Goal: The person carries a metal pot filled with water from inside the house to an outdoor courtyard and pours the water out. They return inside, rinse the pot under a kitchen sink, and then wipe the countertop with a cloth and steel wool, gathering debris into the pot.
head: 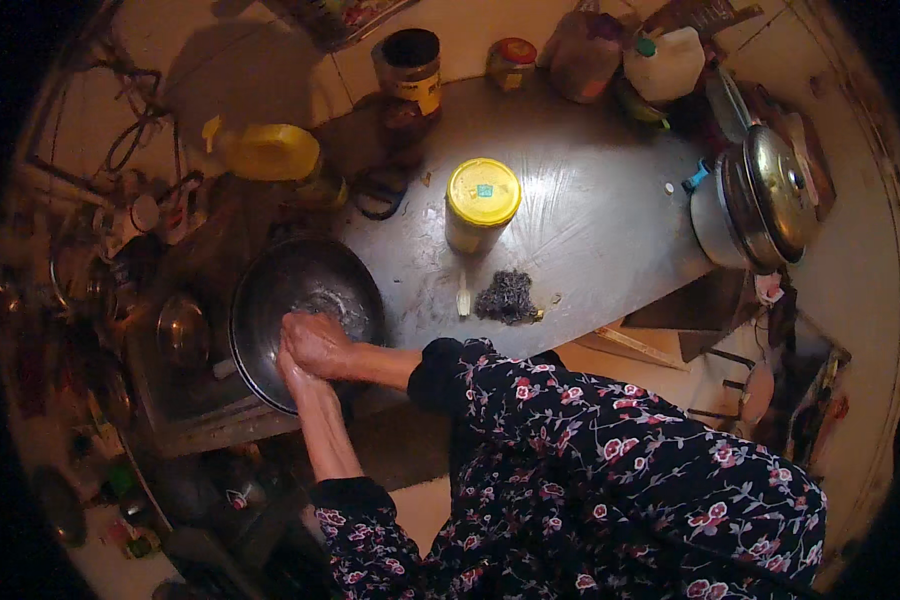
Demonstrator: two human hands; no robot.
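Both hands meet over a dark metal wok point(259, 300) with water in its bottom. My right hand point(322, 343) is clenched on top, its forearm reaching in from the right. My left hand point(291, 369) comes up from below and presses against it near the rim. The skin looks wet. Whatever may be between the palms is hidden. To the right of the wok, on a metal worktop point(607, 225), stands a jar with a yellow lid point(484, 191). Just below the jar lie a metal scouring pad point(506, 297) and a small white utensil point(463, 298).
A lidded pot point(754, 199) stands at the worktop's right end. Along the back are a dark-lidded jar point(411, 71), a red-lidded jar point(513, 64) and a white plastic jug point(667, 64). A yellow bottle point(274, 152) lies beyond the wok.
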